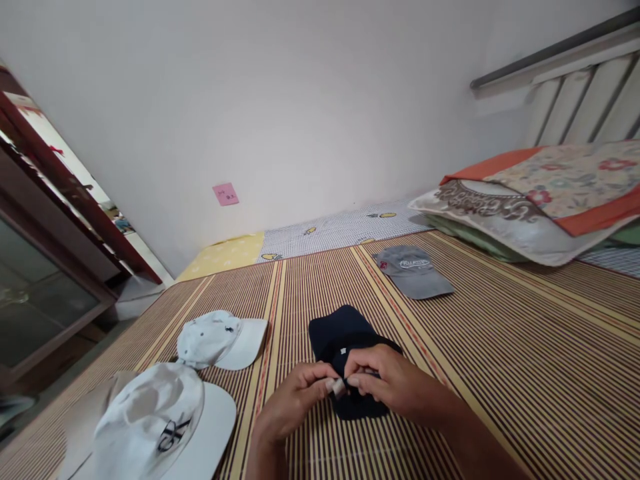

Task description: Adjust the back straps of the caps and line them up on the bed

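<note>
A dark navy cap (pixel 343 328) lies on the striped bamboo mat (pixel 310 287) in front of me, its brim pointing away. Over its near part, my left hand (pixel 306 393) pinches a small greyish piece (pixel 339 387) that looks like the end of the cap's strap. Close beside it on the right, my right hand (pixel 383 379) is closed in a pinch on the dark strap of the same cap. The fingers of both hands almost meet, and they cover part of the strap.
Left of the navy cap are a white cap (pixel 210 339), a larger white cap with black letters (pixel 150 420) and a beige cap (pixel 83 420). A grey cap (pixel 413 270) sits farther back. Stacked pillows (pixel 500 207) lie at the right, near a radiator (pixel 585 100).
</note>
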### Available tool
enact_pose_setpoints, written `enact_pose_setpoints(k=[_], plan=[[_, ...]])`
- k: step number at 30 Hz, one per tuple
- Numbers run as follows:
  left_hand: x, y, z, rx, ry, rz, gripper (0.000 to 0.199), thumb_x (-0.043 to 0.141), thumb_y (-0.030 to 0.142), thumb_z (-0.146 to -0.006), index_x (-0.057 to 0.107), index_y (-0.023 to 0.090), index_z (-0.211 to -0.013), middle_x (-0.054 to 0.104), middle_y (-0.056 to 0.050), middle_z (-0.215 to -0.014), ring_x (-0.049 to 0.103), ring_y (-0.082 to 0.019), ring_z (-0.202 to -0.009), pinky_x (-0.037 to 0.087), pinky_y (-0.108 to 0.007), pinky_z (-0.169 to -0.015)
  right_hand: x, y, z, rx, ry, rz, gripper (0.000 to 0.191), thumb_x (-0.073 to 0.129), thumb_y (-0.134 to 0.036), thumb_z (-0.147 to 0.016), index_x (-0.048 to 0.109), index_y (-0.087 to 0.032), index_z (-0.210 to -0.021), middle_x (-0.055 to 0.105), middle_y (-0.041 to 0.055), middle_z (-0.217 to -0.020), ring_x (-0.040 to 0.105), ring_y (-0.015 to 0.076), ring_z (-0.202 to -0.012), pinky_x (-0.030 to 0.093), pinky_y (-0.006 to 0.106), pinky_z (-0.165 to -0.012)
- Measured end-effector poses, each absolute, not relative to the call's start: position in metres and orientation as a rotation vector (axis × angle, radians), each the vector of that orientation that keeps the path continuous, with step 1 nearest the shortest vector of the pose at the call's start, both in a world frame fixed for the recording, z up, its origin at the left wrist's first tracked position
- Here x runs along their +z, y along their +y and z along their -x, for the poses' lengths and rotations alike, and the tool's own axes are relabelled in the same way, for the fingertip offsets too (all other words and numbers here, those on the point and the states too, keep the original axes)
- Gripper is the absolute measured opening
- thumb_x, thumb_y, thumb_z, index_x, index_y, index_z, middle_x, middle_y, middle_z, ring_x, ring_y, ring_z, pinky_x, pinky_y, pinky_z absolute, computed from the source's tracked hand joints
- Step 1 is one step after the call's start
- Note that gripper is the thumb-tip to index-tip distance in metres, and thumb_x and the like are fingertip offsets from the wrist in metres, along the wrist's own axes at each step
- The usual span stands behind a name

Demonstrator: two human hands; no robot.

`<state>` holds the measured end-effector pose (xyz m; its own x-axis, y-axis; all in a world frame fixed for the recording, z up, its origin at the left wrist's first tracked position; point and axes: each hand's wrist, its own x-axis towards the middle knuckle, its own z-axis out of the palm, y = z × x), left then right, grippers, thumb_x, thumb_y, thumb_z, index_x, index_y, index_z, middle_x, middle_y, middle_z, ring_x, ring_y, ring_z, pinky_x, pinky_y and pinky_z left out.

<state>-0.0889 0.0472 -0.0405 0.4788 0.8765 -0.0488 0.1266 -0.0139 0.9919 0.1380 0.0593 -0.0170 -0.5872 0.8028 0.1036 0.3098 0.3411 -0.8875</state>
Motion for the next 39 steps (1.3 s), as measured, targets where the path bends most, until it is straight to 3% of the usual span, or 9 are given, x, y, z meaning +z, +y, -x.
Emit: enact_pose_setpoints(k=[7,12,15,19,26,34,39], plan=[[-0.039,0.047,0.086,0.779,0.949,-1.438,0.032,0.074,0.048,-0.085,0.069,0.017,-0.082,0.057,0.002,-0.076,0.047,-0.015,-0.076,0.035,-0.027,-0.075,-0.015,0.058,-0.133,1.212,-2.058,0.956,0.011,0.058,-0.017,-0.085,0.067,-0.019,-0.078,0.062,-0.0025,-0.067,0.059,0.0140,-0.066,0.039,0.027,-0.063],[-0.042,0.048,0.090,0.792,0.982,-1.456,0.029,0.072,0.046,-0.087,0.068,0.017,-0.083,0.054,0.003,-0.076,0.044,-0.014,-0.076,0.034,-0.027,-0.074,-0.009,0.059,-0.149,1.143,-2.042,1.021,0.016,0.070,-0.025,-0.083,0.071,-0.020,-0.098,0.073,0.0022,-0.089,0.067,0.0196,-0.088,0.047,0.030,-0.080],[-0.044,0.049,0.091,0.790,0.981,-1.445,0.029,0.072,0.046,-0.087,0.069,0.017,-0.085,0.054,0.003,-0.076,0.044,-0.014,-0.075,0.033,-0.027,-0.074,-0.008,0.060,-0.160,1.054,-2.094,1.073,0.014,0.073,-0.024,-0.080,0.074,-0.023,-0.094,0.075,0.0018,-0.097,0.066,0.0212,-0.097,0.044,0.032,-0.086],[-0.043,0.049,0.089,0.803,0.965,-1.461,0.031,0.073,0.048,-0.085,0.071,0.017,-0.086,0.058,0.002,-0.077,0.048,-0.015,-0.076,0.035,-0.027,-0.075,-0.010,0.061,-0.158,1.021,-2.120,1.041,0.011,0.064,-0.019,-0.085,0.074,-0.022,-0.083,0.074,-0.0003,-0.085,0.066,0.0178,-0.085,0.042,0.030,-0.079],[-0.038,0.047,0.084,0.814,0.971,-1.409,0.031,0.075,0.048,-0.084,0.072,0.017,-0.082,0.059,0.002,-0.075,0.049,-0.014,-0.074,0.037,-0.026,-0.074,-0.015,0.059,-0.143,1.084,-2.108,0.984,0.012,0.061,-0.017,-0.086,0.072,-0.020,-0.080,0.070,-0.0016,-0.077,0.063,0.0152,-0.074,0.039,0.028,-0.069],[-0.041,0.048,0.079,0.802,0.961,-1.386,0.029,0.076,0.045,-0.083,0.072,0.017,-0.080,0.061,0.001,-0.075,0.050,-0.015,-0.074,0.036,-0.026,-0.073,-0.009,0.058,-0.141,1.171,-2.036,0.944,0.011,0.057,-0.016,-0.088,0.068,-0.020,-0.088,0.072,0.0000,-0.082,0.066,0.0165,-0.079,0.044,0.028,-0.072],[-0.039,0.049,0.079,0.817,1.001,-1.399,0.030,0.075,0.047,-0.082,0.071,0.017,-0.079,0.059,0.002,-0.073,0.048,-0.015,-0.072,0.036,-0.027,-0.072,-0.012,0.070,-0.169,1.032,-2.027,1.033,0.023,0.052,-0.031,-0.099,0.072,-0.021,-0.097,0.076,0.0032,-0.093,0.068,0.0196,-0.089,0.047,0.032,-0.082]])
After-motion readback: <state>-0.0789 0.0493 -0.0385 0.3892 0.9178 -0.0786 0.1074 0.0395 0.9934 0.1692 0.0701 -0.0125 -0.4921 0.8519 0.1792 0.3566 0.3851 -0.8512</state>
